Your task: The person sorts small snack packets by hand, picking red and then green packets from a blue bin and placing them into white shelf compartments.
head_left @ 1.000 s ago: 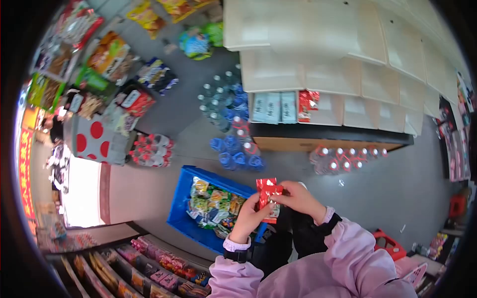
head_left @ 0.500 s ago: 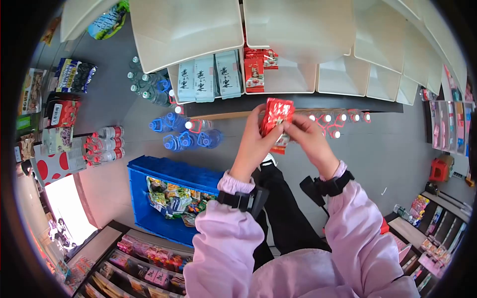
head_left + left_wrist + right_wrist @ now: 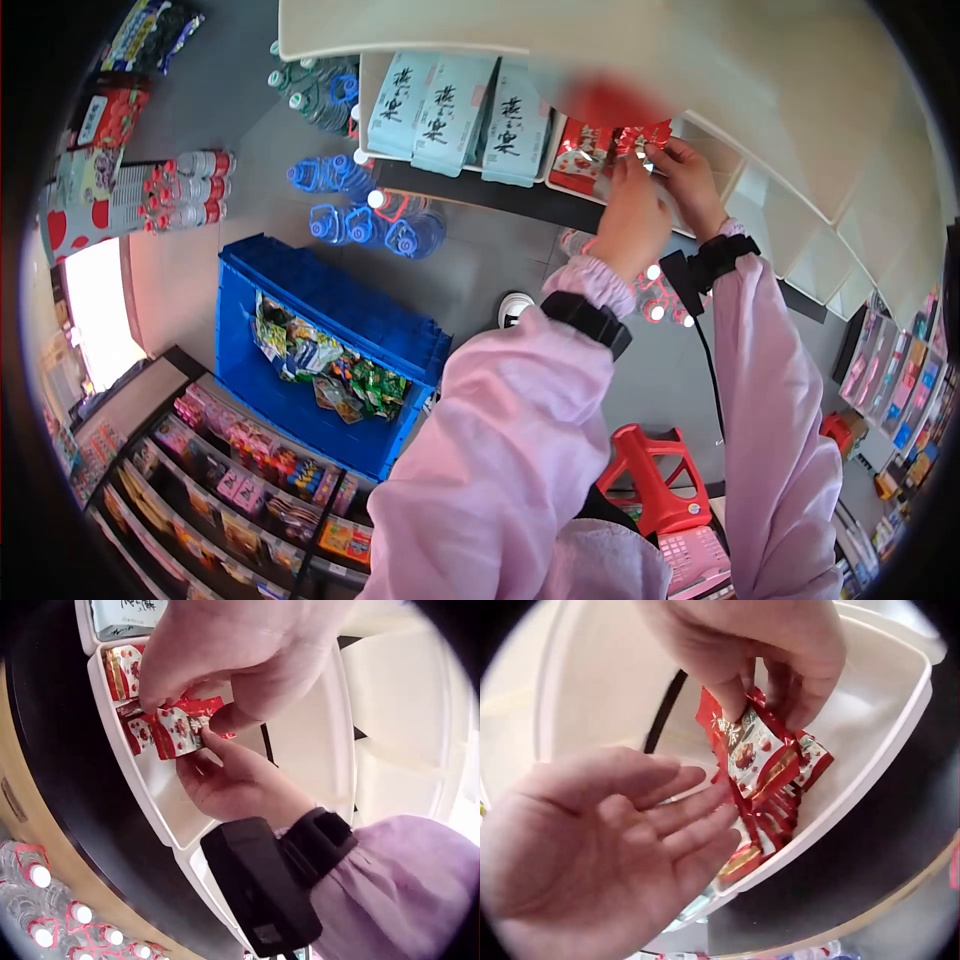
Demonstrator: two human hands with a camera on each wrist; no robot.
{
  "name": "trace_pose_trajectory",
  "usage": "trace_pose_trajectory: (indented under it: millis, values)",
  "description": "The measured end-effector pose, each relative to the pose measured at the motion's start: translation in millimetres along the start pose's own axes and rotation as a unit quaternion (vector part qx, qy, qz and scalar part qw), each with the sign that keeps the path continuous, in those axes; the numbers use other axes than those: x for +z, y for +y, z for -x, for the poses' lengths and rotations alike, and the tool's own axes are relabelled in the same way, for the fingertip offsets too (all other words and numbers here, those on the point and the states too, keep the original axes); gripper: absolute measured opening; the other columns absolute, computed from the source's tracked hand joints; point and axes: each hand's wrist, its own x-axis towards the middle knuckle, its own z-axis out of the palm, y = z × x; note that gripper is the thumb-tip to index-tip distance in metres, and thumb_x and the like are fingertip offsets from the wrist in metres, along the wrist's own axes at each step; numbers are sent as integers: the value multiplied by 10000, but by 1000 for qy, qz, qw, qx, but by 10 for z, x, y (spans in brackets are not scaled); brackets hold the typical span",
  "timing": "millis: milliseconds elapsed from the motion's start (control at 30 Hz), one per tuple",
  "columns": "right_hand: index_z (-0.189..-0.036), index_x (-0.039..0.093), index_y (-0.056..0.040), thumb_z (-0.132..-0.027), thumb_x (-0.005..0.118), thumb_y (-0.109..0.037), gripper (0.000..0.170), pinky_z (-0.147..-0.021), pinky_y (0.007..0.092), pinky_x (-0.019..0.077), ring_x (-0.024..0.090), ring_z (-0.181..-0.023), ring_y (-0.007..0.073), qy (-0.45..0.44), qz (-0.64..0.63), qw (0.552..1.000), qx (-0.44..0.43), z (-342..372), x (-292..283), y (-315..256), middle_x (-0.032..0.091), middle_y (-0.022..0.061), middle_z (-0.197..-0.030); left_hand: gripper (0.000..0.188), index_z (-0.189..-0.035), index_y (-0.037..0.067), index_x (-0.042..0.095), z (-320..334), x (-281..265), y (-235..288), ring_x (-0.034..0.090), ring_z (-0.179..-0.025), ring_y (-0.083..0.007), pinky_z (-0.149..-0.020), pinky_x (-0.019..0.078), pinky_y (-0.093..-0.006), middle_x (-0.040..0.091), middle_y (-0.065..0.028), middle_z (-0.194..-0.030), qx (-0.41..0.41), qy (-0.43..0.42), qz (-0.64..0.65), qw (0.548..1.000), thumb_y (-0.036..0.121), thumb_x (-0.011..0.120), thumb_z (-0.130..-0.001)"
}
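Observation:
In the head view my right hand point(image 3: 695, 185) pinches a small red snack packet point(image 3: 754, 754) between thumb and fingers, inside a white bin point(image 3: 885, 667). The right wrist view shows the packet's white panel with a printed red fruit picture. Beside it is my left hand point(image 3: 622, 832), palm turned up and fingers extended, fingertips right at the packets. Several more red packets point(image 3: 124, 671) stand in the same bin, partly hidden behind the hands. The neighbouring bin holds pale blue packets point(image 3: 455, 110) with dark lettering.
More white bins point(image 3: 800, 220) continue to the right, with another tier overhead. A blue crate point(image 3: 300, 420) of assorted snack bags stands on the floor at left. Large water bottles point(image 3: 340, 215) stand near the shelf base. A red stool point(image 3: 655, 475) is below the right arm.
Both hands have moved from over the floor up and right into the bin with the red packets. The head view has come closer to the shelf. My left fingers have straightened off the packet.

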Motion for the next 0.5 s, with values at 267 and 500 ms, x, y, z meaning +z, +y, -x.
trace_pose_trajectory:
  millis: [267,500]
  values:
    - [-1023,555,27,-806,585,-189,308,-686,254,449,562,-778,124,-22,192,981,10,-429,-73,42,616,64,-869,452,-1136,-133,283,-306,110,-135,418,-1043,-468,-865,389,-452,335,-344,-1171,-92,-73,99,988,1,443,-735]
    - [-1197,391,62,-788,578,-172,507,-756,270,453,558,-904,207,17,205,979,13,-83,27,-146,545,173,-1076,420,-1133,-85,321,-115,65,49,445,-1010,-460,-829,421,-440,364,-311,-1153,-58,-4,69,996,-30,423,-729]
